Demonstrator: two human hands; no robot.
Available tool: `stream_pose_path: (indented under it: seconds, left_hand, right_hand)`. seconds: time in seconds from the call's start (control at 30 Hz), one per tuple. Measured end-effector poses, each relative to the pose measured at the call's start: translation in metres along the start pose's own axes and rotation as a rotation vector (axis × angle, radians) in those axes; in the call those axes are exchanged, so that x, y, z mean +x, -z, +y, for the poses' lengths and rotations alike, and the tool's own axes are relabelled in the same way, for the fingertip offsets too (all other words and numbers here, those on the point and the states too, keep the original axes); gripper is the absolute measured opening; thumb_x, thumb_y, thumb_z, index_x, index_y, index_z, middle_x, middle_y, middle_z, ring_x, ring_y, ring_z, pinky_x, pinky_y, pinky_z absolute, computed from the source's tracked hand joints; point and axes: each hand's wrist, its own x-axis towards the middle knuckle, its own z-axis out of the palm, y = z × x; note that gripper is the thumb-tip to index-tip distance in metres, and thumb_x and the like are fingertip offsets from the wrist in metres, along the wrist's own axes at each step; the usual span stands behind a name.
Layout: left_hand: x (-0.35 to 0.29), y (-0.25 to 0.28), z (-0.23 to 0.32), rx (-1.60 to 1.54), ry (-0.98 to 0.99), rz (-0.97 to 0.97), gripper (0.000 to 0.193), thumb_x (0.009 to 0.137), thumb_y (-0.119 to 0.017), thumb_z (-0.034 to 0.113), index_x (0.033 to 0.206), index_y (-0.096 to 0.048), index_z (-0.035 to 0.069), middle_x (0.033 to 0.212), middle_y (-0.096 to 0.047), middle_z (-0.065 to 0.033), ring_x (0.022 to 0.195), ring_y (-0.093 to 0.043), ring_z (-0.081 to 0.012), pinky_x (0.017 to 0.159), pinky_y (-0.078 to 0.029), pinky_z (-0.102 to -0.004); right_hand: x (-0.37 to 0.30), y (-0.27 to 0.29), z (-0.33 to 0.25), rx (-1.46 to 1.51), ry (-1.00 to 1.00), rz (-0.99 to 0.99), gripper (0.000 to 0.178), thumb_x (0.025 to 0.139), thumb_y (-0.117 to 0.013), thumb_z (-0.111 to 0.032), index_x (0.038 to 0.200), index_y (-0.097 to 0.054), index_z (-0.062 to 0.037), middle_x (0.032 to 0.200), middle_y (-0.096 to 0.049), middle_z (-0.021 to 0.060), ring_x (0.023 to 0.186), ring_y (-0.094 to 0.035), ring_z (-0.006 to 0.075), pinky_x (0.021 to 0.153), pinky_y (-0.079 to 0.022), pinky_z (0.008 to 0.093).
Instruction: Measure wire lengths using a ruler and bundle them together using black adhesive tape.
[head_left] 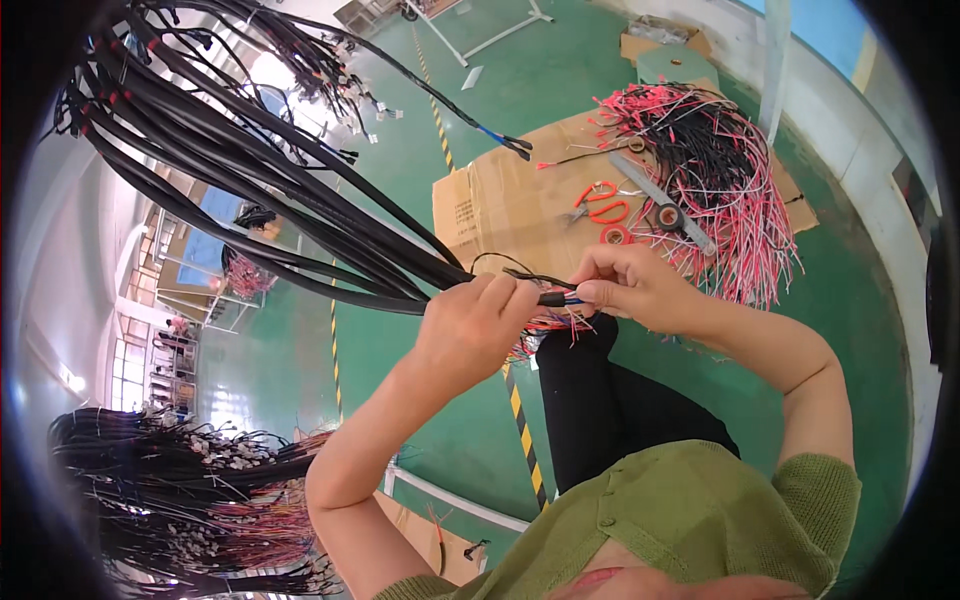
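Note:
A thick bundle of black sheathed cables (pixel 300 205) slants down from the upper left to my hands. My left hand (pixel 472 332) is closed around one black cable (pixel 551 299), whose cut end sticks out past the fingers. Thin coloured wires (pixel 572 296), blue and red among them, come out of that end. My right hand (pixel 640 288) pinches these wires between thumb and fingertips. One thin black wire loops above the left hand. Below the hands hang more loose coloured wire ends (pixel 540 338), partly hidden by the left hand.
Cardboard (pixel 510 200) ahead carries orange-handled scissors (pixel 603 206), a red tape roll (pixel 616 234), a grey flat strip (pixel 640 185), a black tape roll (pixel 668 216) and a heap of red, black and white wires (pixel 715 180). Another harness bundle (pixel 190 500) hangs at lower left.

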Motion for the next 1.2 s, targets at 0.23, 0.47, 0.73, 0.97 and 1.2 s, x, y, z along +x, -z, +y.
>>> stream_pose_path:
  seconds: [0.23, 0.47, 0.73, 0.97, 1.2]
  left_hand:
    - [-0.022, -0.027, 0.000, -0.096, 0.032, 0.144, 0.030, 0.082, -0.066, 0.023, 0.104, -0.055, 0.005, 0.072, -0.054, -0.0052, 0.064, -0.058, -0.0224, 0.051, -0.044, -0.0347]
    - [-0.035, -0.037, -0.035, -0.097, 0.173, -0.149, 0.034, 0.088, -0.060, 0.023, 0.114, -0.049, 0.004, 0.074, -0.060, -0.0078, 0.065, -0.063, -0.0237, 0.053, -0.049, -0.0350]
    - [-0.017, -0.038, -0.062, -0.324, 0.357, -0.386, 0.060, 0.088, -0.058, 0.016, 0.139, -0.028, 0.005, 0.076, -0.062, -0.0178, 0.073, -0.061, -0.0400, 0.065, -0.047, -0.0479]
    - [0.014, -0.034, -0.054, -0.253, 0.382, -0.550, 0.070, 0.088, -0.059, 0.020, 0.144, -0.021, 0.006, 0.074, -0.063, -0.0206, 0.070, -0.062, -0.0393, 0.063, -0.049, -0.0466]
    - [0.008, -0.045, -0.061, -0.345, 0.350, -0.245, 0.022, 0.091, -0.056, 0.022, 0.106, -0.052, 0.006, 0.068, -0.059, -0.0130, 0.065, -0.061, -0.0363, 0.058, -0.047, -0.0457]
  right_hand:
    - [0.001, -0.020, 0.022, 0.259, -0.094, 0.053, 0.011, 0.094, -0.056, -0.010, 0.098, -0.057, 0.0001, 0.074, -0.060, 0.0034, 0.059, -0.049, 0.0031, 0.051, -0.037, 0.0184]
    - [0.023, 0.060, 0.114, -0.694, 0.142, 0.348, 0.016, 0.090, -0.055, -0.012, 0.100, -0.060, -0.0005, 0.088, -0.063, 0.0098, 0.079, -0.061, 0.0223, 0.073, -0.049, 0.0357]
    - [0.020, 0.149, 0.158, -1.133, 0.064, 0.599, 0.019, 0.089, -0.058, -0.015, 0.101, -0.064, -0.0015, 0.091, -0.063, 0.0134, 0.085, -0.064, 0.0250, 0.077, -0.049, 0.0335]
    - [0.098, 0.017, 0.048, -0.315, 0.067, 0.146, 0.022, 0.092, -0.059, -0.020, 0.101, -0.064, -0.0006, 0.094, -0.065, 0.0048, 0.081, -0.061, 0.0107, 0.069, -0.047, 0.0262]
    - [0.077, 0.041, 0.074, 0.867, 0.056, 0.290, 0.016, 0.095, -0.054, -0.020, 0.102, -0.056, -0.0051, 0.082, -0.055, -0.0010, 0.063, -0.044, 0.0034, 0.053, -0.037, 0.0181]
